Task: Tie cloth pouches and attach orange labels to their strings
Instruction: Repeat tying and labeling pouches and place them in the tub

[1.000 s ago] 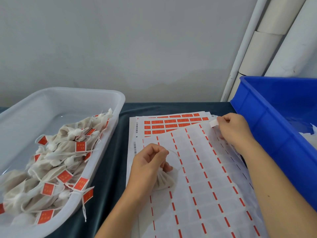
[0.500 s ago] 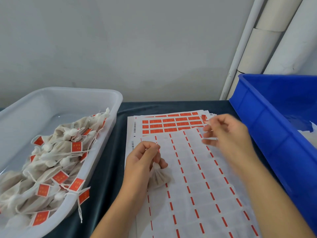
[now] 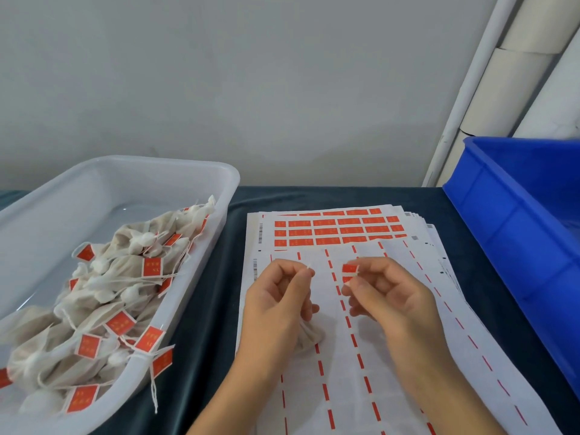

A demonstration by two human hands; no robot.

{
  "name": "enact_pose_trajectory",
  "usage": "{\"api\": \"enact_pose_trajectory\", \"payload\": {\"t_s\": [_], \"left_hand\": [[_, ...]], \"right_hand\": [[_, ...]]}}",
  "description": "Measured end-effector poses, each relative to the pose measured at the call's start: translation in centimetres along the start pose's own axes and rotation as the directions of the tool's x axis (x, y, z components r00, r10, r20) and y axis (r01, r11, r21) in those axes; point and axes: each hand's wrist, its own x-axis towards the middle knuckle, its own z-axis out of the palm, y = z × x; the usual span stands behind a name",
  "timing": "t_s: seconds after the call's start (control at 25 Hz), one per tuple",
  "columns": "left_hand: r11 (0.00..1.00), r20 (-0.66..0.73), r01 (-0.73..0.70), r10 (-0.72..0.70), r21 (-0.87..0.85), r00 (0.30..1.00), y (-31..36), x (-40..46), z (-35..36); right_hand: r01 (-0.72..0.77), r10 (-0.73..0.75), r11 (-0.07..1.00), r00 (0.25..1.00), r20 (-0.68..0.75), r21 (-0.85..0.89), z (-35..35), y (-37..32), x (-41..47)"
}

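Left hand [image 3: 276,304] pinches a string end [image 3: 308,267] with one cloth pouch [image 3: 309,337] tucked under its fingers, right hand [image 3: 386,296] pinches one orange label [image 3: 350,269] just beside it. Both hover over the label sheets [image 3: 345,356]; white tub [image 3: 131,183] of tagged pouches sits left, one blue bin [image 3: 514,233] right.

Left hand [image 3: 276,306]: fingers curled, thumb and forefinger pinching a white string end [image 3: 309,267], lower fingers gripping a cloth pouch [image 3: 309,339]. Right hand [image 3: 389,296]: fingers curled, thumb and forefinger pinching an orange label [image 3: 349,268]. Hands near each other, fingertips apart. Forearms bare.
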Motion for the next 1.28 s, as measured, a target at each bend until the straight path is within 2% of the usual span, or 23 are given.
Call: {"api": "enact_pose_trajectory", "payload": {"t_s": [0.24,0.64,1.28], "left_hand": [[0.994,0.044,-0.087,0.084,0.068,0.996,-0.1,-0.5,0.3],[0.960,0.147,-0.190,0.161,0.207,0.976,-0.1,-1.1,0.4],[0.975,0.192,-0.146,0.113,0.170,0.975,0.1,-1.2,0.4]], "right_hand": [[-0.015,0.017,0.996,0.999,-0.030,0.083,-0.1,-0.2,-0.2],[0.013,-0.013,1.000,1.000,-0.007,0.022,0.0,0.3,-0.2],[0.034,-0.032,0.998,0.998,0.051,-0.047,0.0,0.9,0.0]]}}
